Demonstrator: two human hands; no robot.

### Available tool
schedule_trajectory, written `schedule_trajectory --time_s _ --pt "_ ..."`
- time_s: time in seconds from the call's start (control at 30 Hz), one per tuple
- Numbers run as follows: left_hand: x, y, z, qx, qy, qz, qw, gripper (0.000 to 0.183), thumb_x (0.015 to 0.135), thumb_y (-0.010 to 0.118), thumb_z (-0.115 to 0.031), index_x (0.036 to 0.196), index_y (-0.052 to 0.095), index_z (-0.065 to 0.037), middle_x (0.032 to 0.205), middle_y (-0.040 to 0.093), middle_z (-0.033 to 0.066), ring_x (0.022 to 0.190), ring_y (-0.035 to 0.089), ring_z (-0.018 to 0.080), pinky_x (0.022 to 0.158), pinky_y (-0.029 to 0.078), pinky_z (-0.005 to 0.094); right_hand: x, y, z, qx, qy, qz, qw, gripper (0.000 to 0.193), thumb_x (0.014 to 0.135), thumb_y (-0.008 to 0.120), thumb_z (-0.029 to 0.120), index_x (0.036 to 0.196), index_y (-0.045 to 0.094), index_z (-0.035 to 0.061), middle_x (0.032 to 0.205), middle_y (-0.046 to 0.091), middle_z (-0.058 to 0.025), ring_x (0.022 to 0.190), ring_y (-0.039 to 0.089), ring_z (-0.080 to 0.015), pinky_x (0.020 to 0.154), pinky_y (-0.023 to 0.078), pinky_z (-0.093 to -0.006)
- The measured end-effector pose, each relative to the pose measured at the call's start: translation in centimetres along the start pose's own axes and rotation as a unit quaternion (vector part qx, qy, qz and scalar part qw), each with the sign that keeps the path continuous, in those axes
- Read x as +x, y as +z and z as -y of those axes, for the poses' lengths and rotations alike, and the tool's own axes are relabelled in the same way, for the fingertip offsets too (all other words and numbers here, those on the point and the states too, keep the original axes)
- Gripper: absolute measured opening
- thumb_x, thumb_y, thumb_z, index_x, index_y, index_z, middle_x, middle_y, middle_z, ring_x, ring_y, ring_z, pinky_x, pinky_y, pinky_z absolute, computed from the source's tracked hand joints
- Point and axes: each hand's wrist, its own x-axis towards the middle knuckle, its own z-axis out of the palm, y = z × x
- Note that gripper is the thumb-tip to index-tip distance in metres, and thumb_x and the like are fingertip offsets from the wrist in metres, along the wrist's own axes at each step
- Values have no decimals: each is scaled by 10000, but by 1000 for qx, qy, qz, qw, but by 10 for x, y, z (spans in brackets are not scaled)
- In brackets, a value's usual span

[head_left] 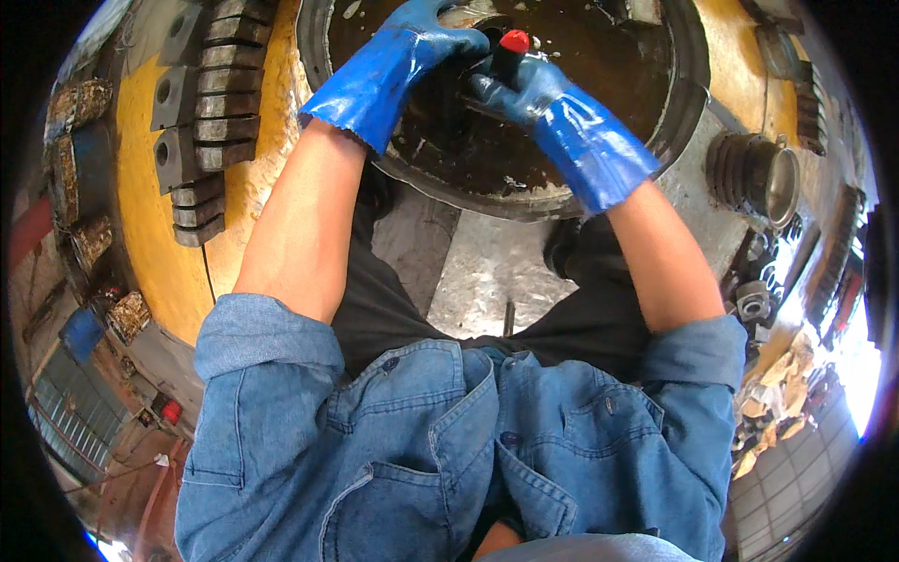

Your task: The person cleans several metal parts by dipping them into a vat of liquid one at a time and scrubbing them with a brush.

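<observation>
Both my hands wear blue rubber gloves and work over a large round metal basin (524, 208) holding dark, oily liquid. My left hand (433, 36) is closed on a metal part (476, 17), which looks rounded; the fingers cover much of it. Close beside it, my right hand (526, 89) grips a black handle with a red end (514, 41). The working end of this tool is hidden by the gloves, so I cannot tell its kind. The two hands nearly touch near the middle of the basin.
On the yellow surface (150, 234) to the left stand rows of dark metal blocks (229, 105) and grey blocks with holes (174, 103). Ringed metal cylinders (754, 178) lie right of the basin. Farther right are small metal parts (752, 300) and crumpled brown scraps (777, 389).
</observation>
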Motion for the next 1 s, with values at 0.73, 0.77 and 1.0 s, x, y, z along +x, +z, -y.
schedule_trajectory --time_s 0.73,0.77,1.0 --pt "10 9 27 -102 70 13 992 822 752 919 -232 1439 559 40 1393 650 220 1287 633 293 1102 499 365 0 -5 16 -117 43 -122 985 348 1006 685 376 1307 702 200 1186 749 -142 1113 689 -386 984 554 -415" --pt "7 12 29 -60 71 -16 996 840 746 918 -272 1441 562 37 1398 645 230 1289 634 309 1108 497 373 1 -5 13 -101 62 -133 984 386 995 667 436 1302 710 205 1198 749 -145 1126 691 -385 989 553 -445" --pt "10 17 28 -42 58 -43 997 902 720 919 -348 1454 556 30 1419 631 242 1303 627 340 1122 492 403 32 12 -7 -75 134 -127 980 512 975 664 523 1273 714 110 1223 728 -213 1161 665 -441 978 541 -446"
